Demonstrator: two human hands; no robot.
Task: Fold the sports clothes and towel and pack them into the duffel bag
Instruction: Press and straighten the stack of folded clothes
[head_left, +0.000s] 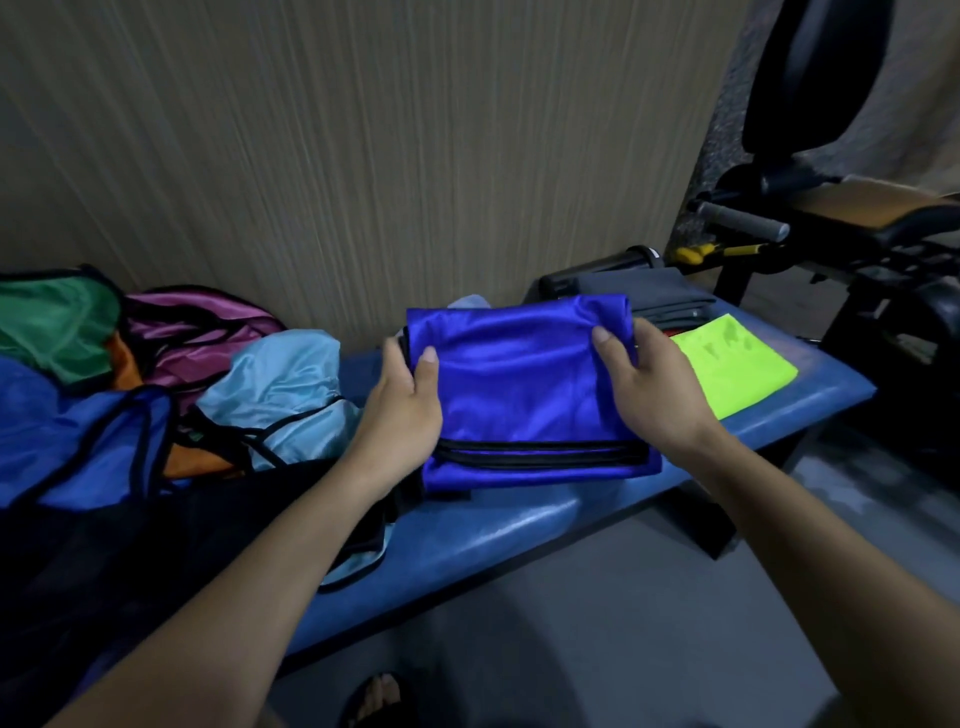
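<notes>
The person is holding a folded shiny blue shirt (524, 400) over the blue bench (498, 525), near the middle of the view. The left hand (408, 405) is gripping the shirt's left edge, with the thumb on top and the fingers tucked under. The right hand (649, 384) is doing the same on the right edge. So each grip is closed around the cloth, not open.

This shirt is looking neatly folded, with its black trim showing along the near side. At about 2 o'clock from it, a bright yellow-green cloth (732, 364) is lying flat on the bench. Just behind that, some dark grey folded cloth (670, 296) is sitting. I think those are done too.

A lot is waiting, though. At 9 o'clock there is a messy pile: a light blue top (291, 395), a purple one (197, 332), a green one (52, 322) and another blue one (67, 441). None of these are folded yet.

I cannot tell which thing is the duffel bag. A dark shape is lying at 8 o'clock, but it is too dark to be sure. I am guessing the packing is not far along.

I cannot read any words or brand names anywhere.
</notes>
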